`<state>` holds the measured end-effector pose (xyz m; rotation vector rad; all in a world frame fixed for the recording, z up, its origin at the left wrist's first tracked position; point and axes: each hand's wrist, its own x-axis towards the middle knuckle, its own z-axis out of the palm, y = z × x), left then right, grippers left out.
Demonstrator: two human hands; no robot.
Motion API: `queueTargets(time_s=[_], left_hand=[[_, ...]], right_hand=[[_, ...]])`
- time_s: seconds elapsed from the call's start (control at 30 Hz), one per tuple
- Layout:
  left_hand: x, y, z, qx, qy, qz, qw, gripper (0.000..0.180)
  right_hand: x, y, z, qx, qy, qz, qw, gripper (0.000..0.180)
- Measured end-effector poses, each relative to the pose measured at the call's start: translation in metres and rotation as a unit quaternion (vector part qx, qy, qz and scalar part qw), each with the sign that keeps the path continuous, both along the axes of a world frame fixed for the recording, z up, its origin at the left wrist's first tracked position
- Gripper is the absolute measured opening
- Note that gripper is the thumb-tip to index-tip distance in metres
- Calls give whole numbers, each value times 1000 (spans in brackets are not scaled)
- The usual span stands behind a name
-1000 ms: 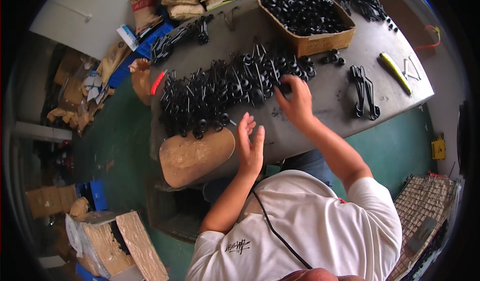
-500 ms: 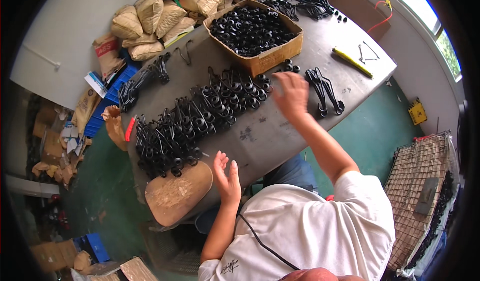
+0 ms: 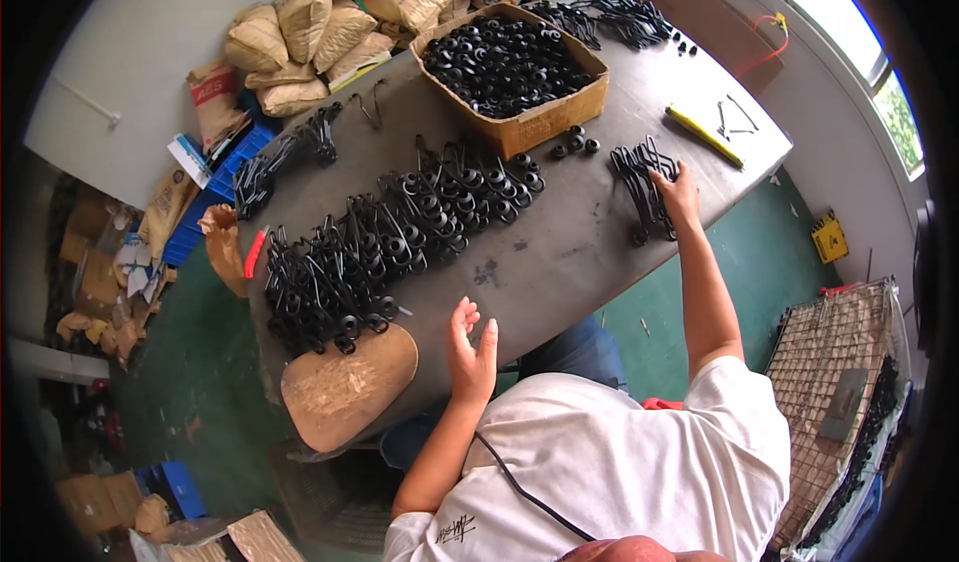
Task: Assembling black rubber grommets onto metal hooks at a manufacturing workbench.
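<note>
My right hand (image 3: pixel 677 190) is at the right part of the table, its fingers closed around one of the bent black wire hooks (image 3: pixel 631 177) in a small bunch. Bare and slightly cupped, my left hand (image 3: pixel 472 354) hovers by the near edge with fingers apart. Across the middle lies a long row of black wire hooks with round black caps (image 3: pixel 385 232). A cardboard box (image 3: pixel 554 122) full of loose black caps (image 3: pixel 504 62) stands behind the row. Several loose caps (image 3: pixel 575 142) sit between that box and my right hand.
A rounded wooden board (image 3: pixel 350 387) sits at the near left corner. More black wire hooks lie at the far edge (image 3: pixel 624 17) and far left (image 3: pixel 285 157). A yellow bar (image 3: pixel 704 137) lies at the right. Stacked sacks (image 3: pixel 300 37) stand beyond; a wire-mesh crate (image 3: pixel 834 402) is at right.
My right hand has moved right, from beside the loose caps to the small bunch of wire hooks, and closed there. My left hand has shifted slightly right and stays open.
</note>
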<state>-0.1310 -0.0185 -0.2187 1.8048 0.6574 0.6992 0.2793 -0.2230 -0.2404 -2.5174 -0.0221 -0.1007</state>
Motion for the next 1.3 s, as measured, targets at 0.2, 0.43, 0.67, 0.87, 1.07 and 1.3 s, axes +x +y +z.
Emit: queueTargets(time_s=[0.2,0.43,0.67,0.87,1.07,1.3], left_hand=[[-1,-2,-2,7,13,2,1000,53],[19,-6,-3,130,14,-56,990,54],[14,-6,-11,230,55,-138,962,57],[29,-9,-21,327,79,-192,922,57],[34,-11,-28,395,132,-196,888,55],[27,-3,-19,167,-25,-64,984,57]], right_hand=[[-22,8,7,-81,-335,-13,939,73],[-181,83,22,175,9,231,957,66],[-150,124,4,58,-278,294,912,47],[-18,171,-27,-107,-227,356,900,44],[-23,159,-36,-155,-170,357,905,31],[-191,102,6,482,287,313,766,28]])
